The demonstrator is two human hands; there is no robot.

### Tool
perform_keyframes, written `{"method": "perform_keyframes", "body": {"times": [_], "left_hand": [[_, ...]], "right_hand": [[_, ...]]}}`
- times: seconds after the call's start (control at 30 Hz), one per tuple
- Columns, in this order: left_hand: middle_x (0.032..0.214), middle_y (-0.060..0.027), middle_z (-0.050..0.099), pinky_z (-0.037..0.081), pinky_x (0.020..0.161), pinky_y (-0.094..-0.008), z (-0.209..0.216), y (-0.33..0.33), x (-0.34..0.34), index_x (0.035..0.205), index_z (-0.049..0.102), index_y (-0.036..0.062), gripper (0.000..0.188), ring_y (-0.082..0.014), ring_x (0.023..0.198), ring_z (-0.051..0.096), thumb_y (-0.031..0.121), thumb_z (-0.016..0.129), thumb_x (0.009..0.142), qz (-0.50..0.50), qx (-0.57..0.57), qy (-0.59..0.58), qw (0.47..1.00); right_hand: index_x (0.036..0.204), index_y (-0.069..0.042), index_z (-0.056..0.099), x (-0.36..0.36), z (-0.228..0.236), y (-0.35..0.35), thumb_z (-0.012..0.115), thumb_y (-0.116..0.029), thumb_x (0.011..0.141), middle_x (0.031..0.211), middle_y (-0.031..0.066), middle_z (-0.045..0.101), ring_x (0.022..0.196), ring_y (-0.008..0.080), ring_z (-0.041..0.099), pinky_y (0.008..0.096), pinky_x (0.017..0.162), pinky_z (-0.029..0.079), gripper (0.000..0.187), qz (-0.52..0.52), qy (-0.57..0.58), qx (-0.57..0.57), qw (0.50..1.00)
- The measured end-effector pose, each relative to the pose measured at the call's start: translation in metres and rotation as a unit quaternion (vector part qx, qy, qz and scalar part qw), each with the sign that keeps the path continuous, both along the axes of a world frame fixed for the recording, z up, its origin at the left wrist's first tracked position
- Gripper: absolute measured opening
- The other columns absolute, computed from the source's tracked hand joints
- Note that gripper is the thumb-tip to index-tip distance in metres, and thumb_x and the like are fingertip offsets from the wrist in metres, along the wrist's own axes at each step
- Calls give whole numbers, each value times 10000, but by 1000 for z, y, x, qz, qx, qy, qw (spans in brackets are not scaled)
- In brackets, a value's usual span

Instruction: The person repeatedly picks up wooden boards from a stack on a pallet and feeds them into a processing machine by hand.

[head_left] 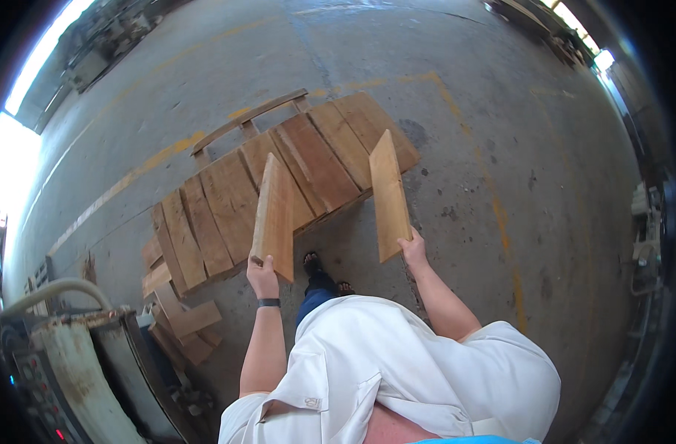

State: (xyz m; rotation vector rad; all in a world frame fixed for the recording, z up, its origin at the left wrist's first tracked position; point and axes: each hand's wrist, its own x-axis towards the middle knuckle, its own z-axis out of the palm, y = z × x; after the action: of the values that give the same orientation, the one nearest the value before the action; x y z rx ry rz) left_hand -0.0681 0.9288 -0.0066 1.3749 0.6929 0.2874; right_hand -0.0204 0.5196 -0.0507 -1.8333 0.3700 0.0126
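Observation:
In my left hand [263, 280] is one wooden board [276, 218], gripped near its lower end and standing on edge with its far end over the stack. A second, lighter wooden board [388, 200] is in my right hand [414, 250], held at its near right edge and tilted away from me. The two boards are apart, with a gap between them. Beyond and below them lies a low row of wooden planks [219, 203], side by side on a support. One plank there [316, 159] is redder than the others.
A long narrow wooden strip [249, 120] lies along the far side of the planks. Offcuts [193, 318] are heaped at the left. A worn machine with a control panel [79, 370] stands at lower left. Yellow lines [493, 207] mark the concrete floor. Machinery lines the far left.

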Motion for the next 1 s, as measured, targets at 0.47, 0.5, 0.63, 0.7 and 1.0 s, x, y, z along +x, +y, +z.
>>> {"method": "perform_keyframes", "body": {"times": [0.47, 0.5, 0.63, 0.7, 1.0], "left_hand": [[1040, -51, 688, 560, 729, -265, 47, 100, -253, 1197, 615, 38, 358, -152, 850, 682, -32, 660, 849, 265, -169, -74, 946], [1045, -58, 686, 564, 737, -280, 59, 106, -270, 1205, 610, 37, 367, -167, 866, 683, -23, 667, 848, 280, -191, -91, 937], [1120, -78, 657, 566, 800, -334, 107, 140, -356, 1230, 595, 31, 382, -203, 967, 663, -6, 678, 859, 358, -163, -155, 906], [1124, -78, 652, 564, 815, -334, 129, 163, -407, 1237, 592, 29, 380, -200, 967, 659, -5, 673, 867, 401, -125, -162, 893], [1152, -148, 670, 521, 887, -380, 196, 225, -578, 1212, 595, -51, 283, -243, 1025, 656, 26, 623, 941, 530, 287, 40, 797]], "right_hand": [[1304, -33, 587, -42, 84, 65, 654, -37, 831, 1126, 58, 689, 979, 170, 682, 308, 812, 562, 478, 94, 107, 345, 928], [1304, -33, 587, -43, 89, 82, 654, -37, 831, 1126, 58, 689, 979, 170, 682, 308, 812, 562, 478, 108, 108, 346, 926], [1337, -10, 561, -59, 104, 182, 661, -57, 838, 1196, 73, 671, 1073, 189, 660, 323, 909, 534, 511, 231, 133, 401, 877], [1349, -2, 550, -80, 116, 239, 663, -67, 841, 1214, 77, 665, 1096, 192, 651, 326, 939, 521, 525, 281, 157, 416, 851], [1398, -2, 511, -184, 143, 459, 672, -119, 843, 1266, 77, 643, 1140, 169, 630, 307, 976, 489, 590, 471, 265, 415, 732]]}}
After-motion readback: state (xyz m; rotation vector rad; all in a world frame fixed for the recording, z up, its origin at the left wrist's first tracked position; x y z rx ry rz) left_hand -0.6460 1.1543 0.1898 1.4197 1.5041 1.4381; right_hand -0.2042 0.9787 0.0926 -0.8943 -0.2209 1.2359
